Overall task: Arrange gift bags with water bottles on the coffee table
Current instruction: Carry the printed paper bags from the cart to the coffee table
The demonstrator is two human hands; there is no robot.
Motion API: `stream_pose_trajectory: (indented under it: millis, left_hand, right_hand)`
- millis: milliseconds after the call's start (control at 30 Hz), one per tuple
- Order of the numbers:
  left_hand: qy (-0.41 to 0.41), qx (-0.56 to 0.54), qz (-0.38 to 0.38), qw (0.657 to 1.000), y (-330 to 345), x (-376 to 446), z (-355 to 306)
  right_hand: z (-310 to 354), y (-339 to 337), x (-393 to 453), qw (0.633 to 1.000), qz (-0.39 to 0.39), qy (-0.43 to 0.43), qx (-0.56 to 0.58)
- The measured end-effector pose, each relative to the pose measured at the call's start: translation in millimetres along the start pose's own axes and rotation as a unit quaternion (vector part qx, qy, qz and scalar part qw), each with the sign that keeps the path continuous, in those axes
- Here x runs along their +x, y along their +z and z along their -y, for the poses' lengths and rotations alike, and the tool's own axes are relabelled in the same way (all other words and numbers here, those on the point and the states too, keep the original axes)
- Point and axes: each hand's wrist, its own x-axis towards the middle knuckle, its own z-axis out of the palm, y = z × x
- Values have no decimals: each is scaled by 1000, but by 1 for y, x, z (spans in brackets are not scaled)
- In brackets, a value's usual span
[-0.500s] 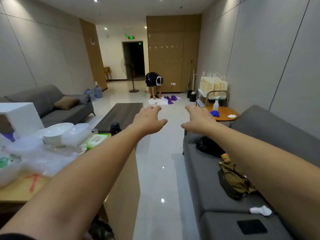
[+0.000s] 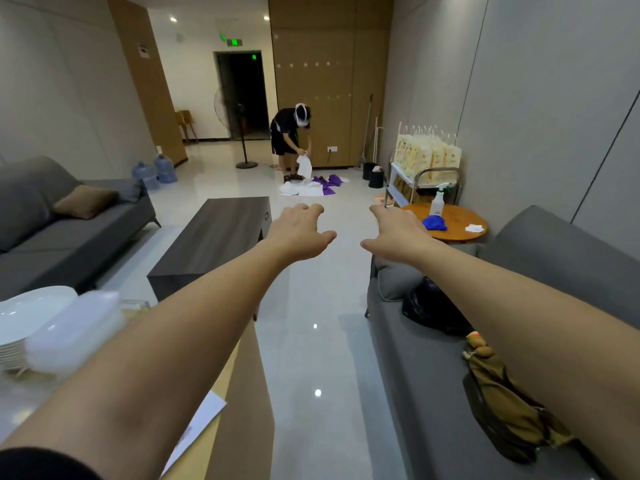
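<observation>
At nine o'clock a stack of round white plates (image 2: pixel 24 320) is cut off by the frame edge, and a blurred, translucent plastic lidded box (image 2: pixel 74 332) is seen just beside it; its contents cannot be made out. Above them a grey fabric sofa (image 2: pixel 52 237) carries a brown cushion (image 2: pixel 85 201), and two blue plastic water jugs (image 2: pixel 156 171) are stood on the glossy tiled floor at ten o'clock. The long, dark wood-grain coffee table (image 2: pixel 214 237) is found left of centre, its top bare where visible, its near right corner hidden by the forearm. The left hand (image 2: pixel 298 233) is held out in mid-air, fingers loosely spread and bent, nothing gripped. The right hand (image 2: pixel 398 233) is likewise extended with thumb apart, holding nothing; its fingertips are foreshortened. At twelve o'clock a person in black (image 2: pixel 289 136) is bent over white and purple cloths. At two o'clock the cream paper gift bags (image 2: pixel 427 154) are lined on a metal trolley (image 2: pixel 440 176), well apart from the coffee table; what they hold cannot be told. Below, a round wooden side table (image 2: pixel 453 233) bears a clear spray bottle (image 2: pixel 437 201).
</observation>
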Motion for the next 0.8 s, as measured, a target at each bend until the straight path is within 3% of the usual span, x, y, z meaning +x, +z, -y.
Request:
stream_pose_trajectory:
  millis: [500, 667, 800]
  left_hand:
    - [-24, 35, 29, 999, 101, 285, 91]
    - [-48, 45, 39, 997, 102, 426, 112]
    - [-55, 20, 1, 998, 96, 523, 128]
  right_hand:
    - [-38, 112, 319, 1000, 22, -11, 10]
    - [-62, 111, 463, 999, 37, -14, 27]
    - [-71, 100, 562, 999, 24, -16, 30]
